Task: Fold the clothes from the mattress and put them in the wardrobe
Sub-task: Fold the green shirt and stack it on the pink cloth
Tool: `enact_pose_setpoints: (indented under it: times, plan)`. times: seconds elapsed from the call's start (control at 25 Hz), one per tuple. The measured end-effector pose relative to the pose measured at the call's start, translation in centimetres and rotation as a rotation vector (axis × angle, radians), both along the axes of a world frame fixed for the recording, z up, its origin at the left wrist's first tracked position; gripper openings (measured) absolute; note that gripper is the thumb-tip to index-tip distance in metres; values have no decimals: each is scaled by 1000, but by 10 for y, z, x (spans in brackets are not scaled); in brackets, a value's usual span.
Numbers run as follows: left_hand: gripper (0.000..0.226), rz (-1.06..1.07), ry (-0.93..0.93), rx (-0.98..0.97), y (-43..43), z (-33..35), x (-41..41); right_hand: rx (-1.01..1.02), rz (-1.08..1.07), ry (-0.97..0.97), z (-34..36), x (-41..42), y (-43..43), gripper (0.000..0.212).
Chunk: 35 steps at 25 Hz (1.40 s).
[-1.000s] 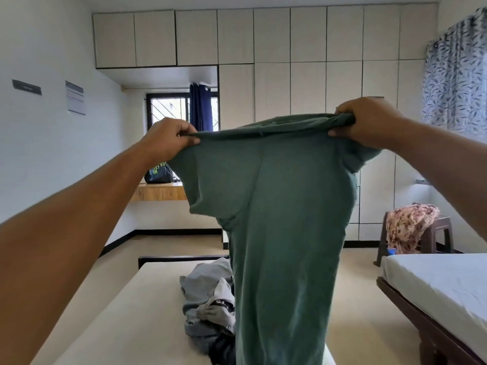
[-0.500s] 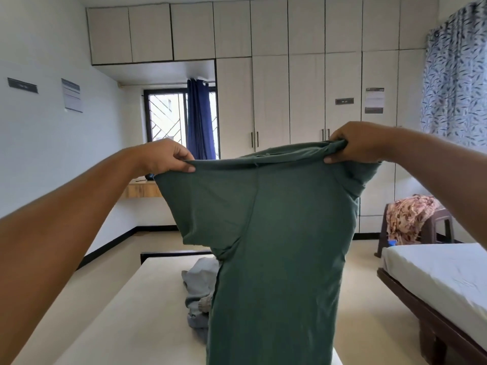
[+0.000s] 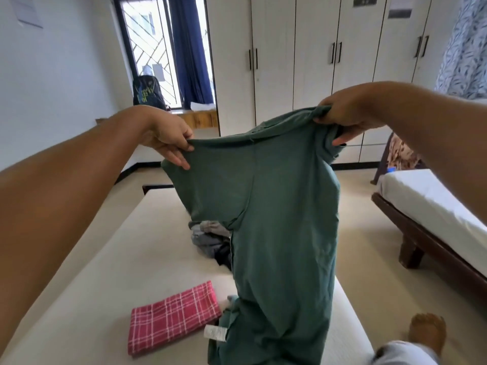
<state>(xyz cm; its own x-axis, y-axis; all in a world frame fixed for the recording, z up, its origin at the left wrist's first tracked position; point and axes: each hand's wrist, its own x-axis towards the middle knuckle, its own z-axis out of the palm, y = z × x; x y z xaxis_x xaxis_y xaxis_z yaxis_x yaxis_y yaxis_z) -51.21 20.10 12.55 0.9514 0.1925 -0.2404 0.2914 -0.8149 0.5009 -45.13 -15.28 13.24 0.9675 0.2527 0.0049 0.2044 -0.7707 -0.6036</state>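
In the head view, both arms reach forward over the mattress (image 3: 100, 264), a pale one that runs from the near edge away towards the far wall. Between the hands hangs a green T-shirt (image 3: 279, 206), held up by its top edge. The left hand (image 3: 168, 139) pinches the left shoulder of the shirt between thumb and fingers, and the fingertips lie down over the cloth. The right hand (image 3: 342, 113) is higher and farther off. Its fingers curl round a bunched fold at the right shoulder.

The shirt drops in one long piece. Its lower end lies crumpled on the near part of the mattress, where a small white label (image 3: 216, 333) shows. Just to the left of that end lies a folded red checked cloth (image 3: 172, 316), flat on the mattress. Farther back, partly behind the shirt, is a heap of grey and dark clothes (image 3: 209, 237).

The wardrobe (image 3: 313, 75) fills the far wall, and its white doors are closed. Left of it a blue curtain (image 3: 191, 46) hangs at a window, with a dark backpack (image 3: 147, 90) on the sill. A second bed (image 3: 432, 204) stands to the right, and a patterned curtain (image 3: 465, 46) hangs above it. A bare foot (image 3: 427, 334) shows at the near right.
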Motion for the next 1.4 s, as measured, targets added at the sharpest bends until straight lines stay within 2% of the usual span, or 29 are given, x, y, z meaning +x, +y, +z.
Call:
enact_pose_setpoints:
  times: [0.08, 0.24, 0.32, 0.44, 0.52, 0.6, 0.64, 0.72, 0.76, 0.84, 0.96, 1.08, 1.16, 1.24, 1.32, 1.4]
  plan:
    - [14, 82, -141, -159, -7, -15, 17, 224, -45, 33, -12, 19, 6, 16]
    - [20, 275, -759, -288, -6, 21, 51, 588, -100, -302, 12, 52, 20, 27]
    - [21, 300, -960, -261, 1, 57, 49, 606, -128, -533, 37, 51, 24, 35]
    - [17, 177, -1080, -127, 2, 87, 2, 536, -82, -760, 60, 33, 24, 34]
    - [17, 61, -1031, 56, 5, 79, -40, 474, 76, -803, 58, -3, 19, 25]
    - [9, 0, -939, 285, 18, 52, -91, 315, 315, -791, 38, -59, 11, 15]
    - [8, -2, -900, 272, 29, 31, -118, 230, 428, -730, 24, -91, 8, 14]
    - [12, 29, -748, -14, 54, -21, -175, 74, 616, -521, -15, -148, 10, 15]
    - [16, 26, -639, -88, 67, -53, -205, -10, 717, -404, -44, -176, 16, 16]
    - [21, 12, -423, -86, 87, -126, -262, -176, 934, -210, -115, -229, 37, 12]
    - [4, 80, -163, -160, 101, -242, -335, -381, 1198, -116, -219, -302, 74, 26]
    - [20, 200, -54, -230, 109, -334, -385, -441, 1277, 58, -288, -352, 103, 30]
    - [23, 274, -38, -281, 110, -368, -403, -438, 1298, 94, -315, -370, 115, 27]
    - [23, 354, -56, -293, 110, -387, -411, -451, 1326, 132, -330, -375, 122, 26]
    - [27, 430, -32, -282, 109, -397, -413, -462, 1374, 236, -335, -370, 124, 35]
    - [28, 419, 43, -154, 108, -400, -411, -487, 1316, 410, -339, -355, 128, 50]
